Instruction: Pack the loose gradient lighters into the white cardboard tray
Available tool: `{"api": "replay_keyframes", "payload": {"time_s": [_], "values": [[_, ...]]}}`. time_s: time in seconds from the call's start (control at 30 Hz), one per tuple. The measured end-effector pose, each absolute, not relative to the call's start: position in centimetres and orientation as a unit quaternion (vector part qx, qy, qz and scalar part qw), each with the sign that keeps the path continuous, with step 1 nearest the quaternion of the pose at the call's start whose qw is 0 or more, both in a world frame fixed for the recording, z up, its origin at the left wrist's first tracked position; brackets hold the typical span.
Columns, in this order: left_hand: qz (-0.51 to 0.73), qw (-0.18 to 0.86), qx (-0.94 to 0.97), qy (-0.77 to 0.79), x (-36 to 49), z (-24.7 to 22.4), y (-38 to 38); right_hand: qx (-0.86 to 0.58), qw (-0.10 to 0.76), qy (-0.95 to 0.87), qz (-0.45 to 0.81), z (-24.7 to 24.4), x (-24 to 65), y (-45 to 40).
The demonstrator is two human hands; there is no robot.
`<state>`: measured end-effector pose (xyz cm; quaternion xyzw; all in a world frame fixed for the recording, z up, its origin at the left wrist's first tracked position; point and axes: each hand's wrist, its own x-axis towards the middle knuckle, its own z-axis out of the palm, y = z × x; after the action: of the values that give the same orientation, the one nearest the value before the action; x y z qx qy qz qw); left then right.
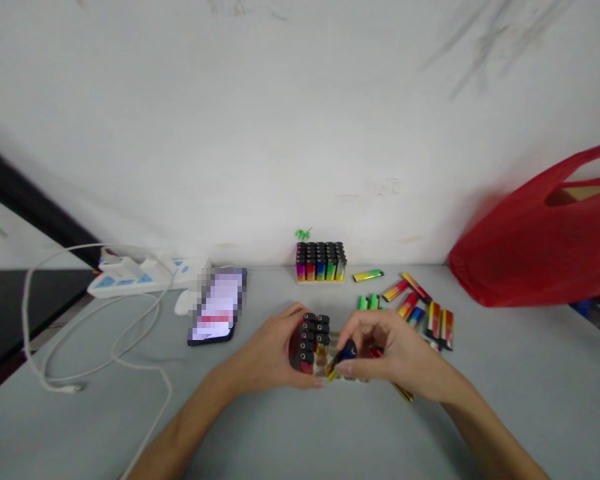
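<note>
In the head view, the left hand [275, 343] is curled around the left side of a clear tray [322, 371], thumb at the back edge and fingers along the front, steadying it on the grey table [260, 430]. The right hand [395, 347] comes in from the other side with thumb and forefinger drawn narrow, pinching one lighter [349, 350] near its dark top. That lighter tilts, its gold lower end pointing down and left over the tray's open cells.

Two columns of black-topped lighters [307, 337] stand upright at the tray's left; the cells nearer the right hand are partly hidden by its fingers, so I cannot tell how many are filled. Loose lighters [433, 320] lie scattered to the right, behind the hand, and a full block [321, 263] stands near the wall [300, 133].

To do this step well, the held lighter probably wants turning closer to upright before its lower end enters a cell; pushed in at this slant, it could catch on a divider or knock a neighbour. Holding it high, by the top, should keep the fingers clear of the cell. The left hand's grip should stay firm but light, as thin clear walls may flex.
</note>
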<state>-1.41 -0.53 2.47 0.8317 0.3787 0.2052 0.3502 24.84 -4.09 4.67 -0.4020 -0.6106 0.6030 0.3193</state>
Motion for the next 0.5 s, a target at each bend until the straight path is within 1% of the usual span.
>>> {"api": "replay_keyframes", "payload": {"time_s": [0.23,0.3,0.43,0.5], "values": [[0.205,0.344,0.834,0.380,-1.4,2.3,-0.5,-0.404,0.331,-0.580,0.625,4.2,24.5,-4.3],[0.204,0.345,0.833,0.381,-1.4,2.3,-0.5,-0.421,0.347,-0.595,0.591,3.8,24.3,-4.3],[0.205,0.347,0.833,0.380,-1.4,2.3,-0.6,-0.438,0.385,-0.669,0.460,3.2,24.2,-4.3],[0.205,0.345,0.833,0.381,-1.4,2.3,-0.5,-0.436,0.392,-0.685,0.433,3.2,24.2,-4.3]]}}
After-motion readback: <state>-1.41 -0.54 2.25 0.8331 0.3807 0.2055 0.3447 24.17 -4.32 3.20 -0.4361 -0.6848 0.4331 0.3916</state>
